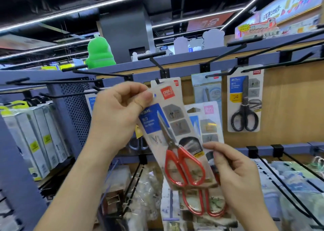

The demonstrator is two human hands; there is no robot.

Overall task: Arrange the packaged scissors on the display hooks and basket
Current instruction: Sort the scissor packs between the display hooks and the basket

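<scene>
— What do we have at the scissors display?

— We see a front pack [177, 143] of red-handled scissors held up before the wooden back panel [289, 111]. It is tilted, with its top toward the upper left and the handles toward the lower right. The card is pale, with a red logo square near the top, a blue label down its left side and grey picture panels on the right. The steel blades point upward under clear plastic.

— And the hands?

— The left hand [121, 111] has its grip clamped on the card's top left corner, thumb and forefinger pinching it. The hang slot in the top edge sits right at the tip of a black hook [157, 81]; we cannot tell whether the hook passes through it. The right hand [235, 174] has its grip closed on the right edge of a rear pack [211, 124]. This pack lies behind the front one and shows a pink logo, with a second pair of red handles lower down.

— What hangs nearby?

— To the right we note a black-handled pack [245, 108] on its own hook, and a grey-blue pack [205, 90] between it and the held ones. White boxes [40, 139] stand on a shelf at left, and a green plush figure [100, 53] sits on top of the rack.
</scene>
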